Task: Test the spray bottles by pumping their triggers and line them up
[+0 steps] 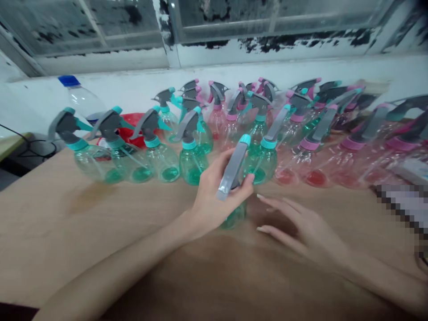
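My left hand [217, 189] is wrapped round the neck of a green spray bottle [235, 218] with a grey and turquoise trigger head. The bottle is at the middle of the table, in front of the row; my fingers hide its collar. To its right, my right hand [297, 223] is held with thumb and fingers apart, holding nothing. Just behind stands another green spray bottle [262, 162]. Left of my hand is a green spray bottle [194, 165], one of several in line. Pink spray bottles [314, 167] continue the row to the right.
Behind the front row are several more pink and green spray bottles. A large clear bottle with a blue cap [69, 81] stands at the back left, near a red object [133, 122]. A pixelated flat item [406, 205] lies on the table [133, 232] at the right.
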`<state>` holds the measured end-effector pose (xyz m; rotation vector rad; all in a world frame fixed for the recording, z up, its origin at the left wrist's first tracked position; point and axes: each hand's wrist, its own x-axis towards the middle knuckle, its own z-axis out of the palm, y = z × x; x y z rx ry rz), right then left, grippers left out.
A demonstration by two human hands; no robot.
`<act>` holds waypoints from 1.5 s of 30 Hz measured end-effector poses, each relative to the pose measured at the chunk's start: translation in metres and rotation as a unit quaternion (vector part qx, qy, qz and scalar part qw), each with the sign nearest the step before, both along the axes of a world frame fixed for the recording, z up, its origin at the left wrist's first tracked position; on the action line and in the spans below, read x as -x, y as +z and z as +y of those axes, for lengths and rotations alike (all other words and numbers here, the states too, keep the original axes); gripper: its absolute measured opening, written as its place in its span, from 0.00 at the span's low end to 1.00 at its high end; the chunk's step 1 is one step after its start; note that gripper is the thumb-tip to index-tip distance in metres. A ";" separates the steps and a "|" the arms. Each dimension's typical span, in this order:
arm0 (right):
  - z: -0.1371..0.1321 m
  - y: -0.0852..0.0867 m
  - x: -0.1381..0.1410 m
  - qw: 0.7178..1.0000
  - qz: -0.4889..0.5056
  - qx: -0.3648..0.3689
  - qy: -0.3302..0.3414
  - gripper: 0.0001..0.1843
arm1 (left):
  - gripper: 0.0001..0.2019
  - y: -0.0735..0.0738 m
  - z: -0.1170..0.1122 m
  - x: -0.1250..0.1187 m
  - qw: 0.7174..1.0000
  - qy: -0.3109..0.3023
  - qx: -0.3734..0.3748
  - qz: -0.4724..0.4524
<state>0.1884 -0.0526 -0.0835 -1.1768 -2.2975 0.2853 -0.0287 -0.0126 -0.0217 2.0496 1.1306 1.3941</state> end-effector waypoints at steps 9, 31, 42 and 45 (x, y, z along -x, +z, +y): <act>0.005 0.037 0.064 0.999 0.020 -0.040 -0.029 0.33 | 0.20 -0.002 0.001 0.000 0.999 -0.039 0.014 -0.022; 0.090 0.055 0.088 0.985 -0.073 -0.055 -0.150 0.27 | 0.04 -0.059 0.008 0.010 0.950 -0.119 -0.239 0.164; 0.064 0.071 0.047 0.981 0.050 -0.123 -0.139 0.22 | 0.05 -0.065 0.005 0.011 0.957 -0.117 -0.140 0.227; 0.055 0.070 0.023 0.980 0.049 -0.106 -0.160 0.16 | 0.06 -0.061 0.006 0.012 0.965 -0.100 -0.102 0.221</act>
